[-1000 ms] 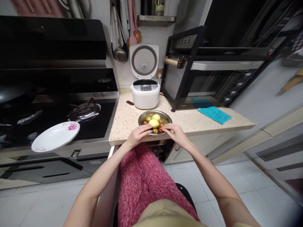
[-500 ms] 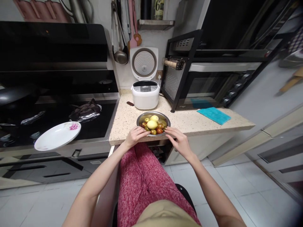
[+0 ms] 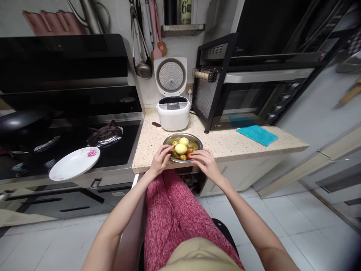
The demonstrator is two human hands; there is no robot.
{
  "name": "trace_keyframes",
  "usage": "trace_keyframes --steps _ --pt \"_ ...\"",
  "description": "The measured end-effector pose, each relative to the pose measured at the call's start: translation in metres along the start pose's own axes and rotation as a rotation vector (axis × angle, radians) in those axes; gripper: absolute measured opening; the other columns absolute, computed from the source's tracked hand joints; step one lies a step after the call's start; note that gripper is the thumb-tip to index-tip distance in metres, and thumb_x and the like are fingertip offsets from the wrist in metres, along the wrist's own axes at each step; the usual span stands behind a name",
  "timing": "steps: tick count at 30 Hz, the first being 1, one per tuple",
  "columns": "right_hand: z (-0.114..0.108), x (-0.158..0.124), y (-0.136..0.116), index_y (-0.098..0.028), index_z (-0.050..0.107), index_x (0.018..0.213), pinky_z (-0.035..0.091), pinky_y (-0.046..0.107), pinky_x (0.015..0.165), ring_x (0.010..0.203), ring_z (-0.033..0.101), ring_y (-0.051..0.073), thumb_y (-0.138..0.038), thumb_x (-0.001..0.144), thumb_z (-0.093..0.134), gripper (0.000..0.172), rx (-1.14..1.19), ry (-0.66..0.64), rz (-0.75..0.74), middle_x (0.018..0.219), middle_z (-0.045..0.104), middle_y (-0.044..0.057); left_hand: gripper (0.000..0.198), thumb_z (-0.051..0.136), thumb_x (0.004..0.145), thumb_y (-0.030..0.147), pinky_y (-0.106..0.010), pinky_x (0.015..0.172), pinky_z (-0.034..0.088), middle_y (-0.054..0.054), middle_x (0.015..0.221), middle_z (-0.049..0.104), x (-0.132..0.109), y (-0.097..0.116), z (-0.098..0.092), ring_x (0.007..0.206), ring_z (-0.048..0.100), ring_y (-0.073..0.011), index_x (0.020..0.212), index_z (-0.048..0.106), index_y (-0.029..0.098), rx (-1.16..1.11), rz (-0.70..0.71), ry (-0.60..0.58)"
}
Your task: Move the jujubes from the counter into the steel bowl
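Observation:
A steel bowl point(image 3: 198, 140) of fruit stands at the near edge of the speckled counter point(image 3: 225, 143). It holds pale yellow-green fruits point(image 3: 181, 148) and small red-brown ones point(image 3: 189, 150). My left hand point(image 3: 160, 161) reaches over the bowl's left near rim, its fingers bunched together among the fruit. My right hand point(image 3: 205, 162) lies at the right near rim, fingertips pressed together on the small red fruit. What either hand pinches is hidden by the fingers. I sit facing the counter, with red patterned trousers point(image 3: 172, 210) below my hands.
A white rice cooker point(image 3: 173, 111) with its lid up stands behind the bowl. A black oven rack point(image 3: 225, 86) is on the right, with a teal cloth point(image 3: 256, 134) in front of it. On the left, a white flowered plate point(image 3: 75, 163) overhangs the black stove point(image 3: 70, 143).
My hands drew back from the bowl half a second ago. Now both have gone forward again, fingers over the rim and onto the fruit. The view has shifted slightly.

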State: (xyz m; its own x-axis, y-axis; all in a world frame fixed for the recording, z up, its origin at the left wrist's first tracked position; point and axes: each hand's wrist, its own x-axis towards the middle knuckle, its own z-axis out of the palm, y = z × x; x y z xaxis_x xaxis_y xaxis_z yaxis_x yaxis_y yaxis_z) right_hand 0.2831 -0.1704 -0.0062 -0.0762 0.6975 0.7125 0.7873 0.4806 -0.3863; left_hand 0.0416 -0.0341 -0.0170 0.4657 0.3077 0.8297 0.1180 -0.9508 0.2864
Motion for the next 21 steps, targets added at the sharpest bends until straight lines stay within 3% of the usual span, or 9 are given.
trace_keyframes --steps 4,9,12,14,16,18,21 --pt "0.005 0.011 0.007 -0.025 0.078 0.094 0.043 0.054 0.113 0.107 0.072 0.024 -0.027 0.098 0.066 0.012 0.07 -0.022 0.018 0.109 0.078 0.005 0.037 0.044 0.108 0.028 -0.04 0.103 0.057 -0.012 0.129 0.061 0.006 0.004 0.001 0.11 0.067 -0.0194 0.142 0.055 0.024 -0.057 -0.101 0.055" --pt "0.002 0.029 0.015 -0.026 0.08 0.096 0.038 0.058 0.119 0.118 0.07 0.027 -0.026 0.094 0.069 0.011 0.169 -0.079 0.067 0.114 0.078 0.006 0.037 0.045 0.107 0.03 -0.038 0.095 0.06 -0.013 0.131 0.058 0.007 0.005 0.003 0.099 0.069 -0.0177 0.142 0.054 0.023 -0.083 -0.172 0.051" --pt "-0.002 0.036 0.019 -0.026 0.08 0.102 0.044 0.055 0.116 0.125 0.067 0.028 -0.029 0.093 0.07 0.014 0.191 -0.167 0.112 0.116 0.078 0.008 0.038 0.046 0.106 0.03 -0.041 0.098 0.06 -0.014 0.133 0.057 0.007 0.005 0.005 0.103 0.068 -0.0192 0.143 0.052 0.023 -0.066 -0.179 0.038" --pt "-0.003 0.036 0.022 -0.025 0.079 0.107 0.049 0.053 0.112 0.126 0.066 0.029 -0.036 0.093 0.071 0.02 0.186 -0.117 0.155 0.12 0.077 0.01 0.04 0.046 0.106 0.028 -0.043 0.103 0.058 -0.015 0.136 0.056 0.007 0.006 0.006 0.111 0.066 -0.0216 0.145 0.052 0.023 -0.053 -0.18 0.026" --pt "-0.001 0.034 0.026 -0.022 0.075 0.11 0.054 0.05 0.106 0.119 0.069 0.028 -0.045 0.092 0.07 0.031 0.185 0.03 0.251 0.122 0.075 0.013 0.04 0.046 0.105 0.027 -0.044 0.107 0.056 -0.015 0.138 0.055 0.007 0.008 0.008 0.12 0.064 -0.024 0.145 0.051 0.022 -0.049 -0.183 0.02" --pt "0.004 0.035 0.029 -0.018 0.07 0.112 0.061 0.046 0.091 0.1 0.074 0.027 -0.055 0.088 0.07 0.044 0.204 0.165 0.409 0.11 0.076 0.014 0.04 0.047 0.105 0.026 -0.044 0.108 0.055 -0.015 0.138 0.055 0.007 0.009 0.009 0.125 0.062 -0.0254 0.144 0.052 0.021 -0.05 -0.186 0.024" --pt "0.015 0.043 0.033 -0.016 0.064 0.098 0.061 0.035 0.06 0.065 0.07 0.021 -0.064 0.078 0.073 0.052 0.333 0.117 0.674 0.075 0.073 0.007 0.04 0.05 0.103 0.027 -0.044 0.106 0.056 -0.016 0.137 0.055 0.008 0.011 0.009 0.127 0.061 -0.0262 0.143 0.052 0.02 -0.045 -0.195 0.044"
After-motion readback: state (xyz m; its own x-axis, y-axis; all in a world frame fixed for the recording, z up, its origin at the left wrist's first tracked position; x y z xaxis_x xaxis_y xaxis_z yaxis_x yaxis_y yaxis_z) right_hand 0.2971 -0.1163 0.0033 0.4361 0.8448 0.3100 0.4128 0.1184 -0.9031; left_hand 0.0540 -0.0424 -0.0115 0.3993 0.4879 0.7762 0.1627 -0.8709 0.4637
